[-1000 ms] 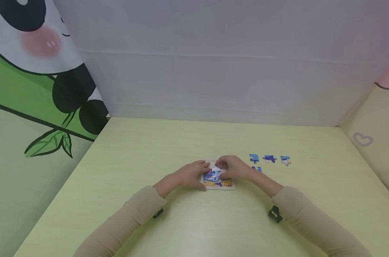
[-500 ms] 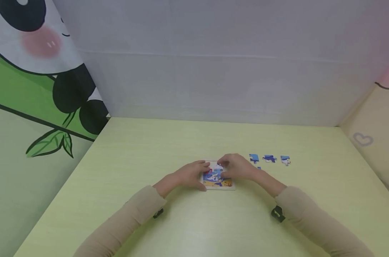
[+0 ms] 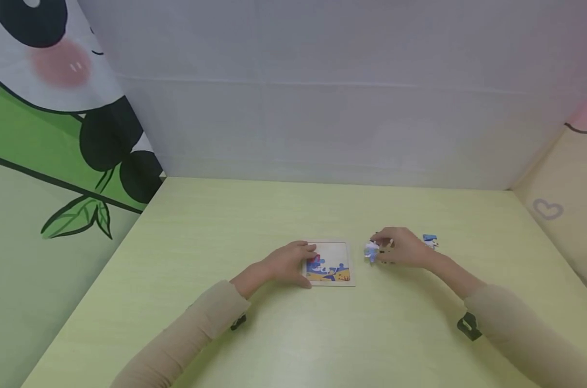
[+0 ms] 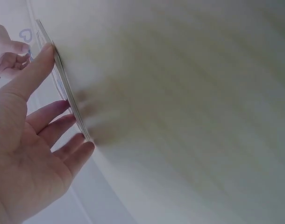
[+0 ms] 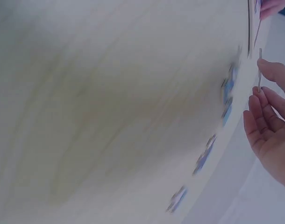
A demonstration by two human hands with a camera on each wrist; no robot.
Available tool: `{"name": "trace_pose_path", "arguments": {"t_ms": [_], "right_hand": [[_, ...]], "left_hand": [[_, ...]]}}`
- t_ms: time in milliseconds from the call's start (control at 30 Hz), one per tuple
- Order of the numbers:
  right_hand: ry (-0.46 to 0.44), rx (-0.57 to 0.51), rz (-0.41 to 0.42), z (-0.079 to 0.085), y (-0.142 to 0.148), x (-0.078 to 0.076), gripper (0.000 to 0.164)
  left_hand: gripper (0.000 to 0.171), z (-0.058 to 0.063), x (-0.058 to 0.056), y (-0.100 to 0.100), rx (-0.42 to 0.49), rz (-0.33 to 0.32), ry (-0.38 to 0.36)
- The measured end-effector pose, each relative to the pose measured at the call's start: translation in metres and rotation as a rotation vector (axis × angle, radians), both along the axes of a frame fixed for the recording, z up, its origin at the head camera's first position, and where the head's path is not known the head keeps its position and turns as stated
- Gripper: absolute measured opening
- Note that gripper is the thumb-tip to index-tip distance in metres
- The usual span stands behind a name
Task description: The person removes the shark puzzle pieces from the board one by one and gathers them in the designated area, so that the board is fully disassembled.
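My left hand [image 3: 289,264] rests on the left side of a square jigsaw board [image 3: 352,267]. Its thumb is at the near corner and its fingertips lie along the edge, as the board edge [image 4: 67,86] shows in the left wrist view. Puzzle pieces fill the lower and left part of the picture; the upper right is bare white. To the right of the board, my right hand [image 3: 404,249] pinches a light-blue and white puzzle piece [image 3: 371,252] between thumb and fingers. In the right wrist view this piece [image 5: 260,77] is seen edge-on, above the table.
Several loose pieces lie under and beyond my right hand, partly hidden by it in the head view. One blue and white loose piece [image 3: 430,240] shows to its right. A pale wall [image 3: 322,134] bounds the table [image 3: 225,215] at the back.
My right hand has lifted the pinched piece off the board and carried it right, over the loose pieces. The board's bare white area now shows. The left hand stays put.
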State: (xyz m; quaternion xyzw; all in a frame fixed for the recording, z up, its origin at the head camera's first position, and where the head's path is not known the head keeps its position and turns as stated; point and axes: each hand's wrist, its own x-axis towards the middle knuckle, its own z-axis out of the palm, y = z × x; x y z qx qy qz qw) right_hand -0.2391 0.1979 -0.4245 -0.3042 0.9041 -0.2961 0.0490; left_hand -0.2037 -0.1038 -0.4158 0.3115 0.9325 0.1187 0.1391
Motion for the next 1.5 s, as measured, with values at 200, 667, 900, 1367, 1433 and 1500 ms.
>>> {"name": "trace_pose_path", "arguments": {"t_ms": [200,667,900,1367,1433,1500], "right_hand": [[0.014,-0.010,-0.059,-0.003,0.035,0.003,0.035],[0.023,0.059,-0.092,-0.008,0.071,0.011,0.034],[-0.008,0.035,-0.060,-0.010,0.073,0.009,0.035],[-0.088,0.037,-0.046,-0.012,0.077,0.000,0.037],[-0.094,0.041,-0.051,-0.013,0.077,0.000,0.037],[-0.094,0.046,-0.053,-0.014,0.076,-0.001,0.038]], "left_hand": [[0.069,0.000,0.000,-0.001,-0.003,0.005,0.001],[0.071,0.000,0.000,-0.004,-0.009,0.016,-0.005],[0.071,0.002,0.000,-0.005,0.008,0.008,0.000],[0.070,-0.007,-0.004,-0.006,0.006,0.007,0.013],[0.070,-0.008,-0.004,-0.006,0.018,0.002,0.017],[0.070,-0.009,-0.005,-0.007,0.024,0.001,0.017]]}}
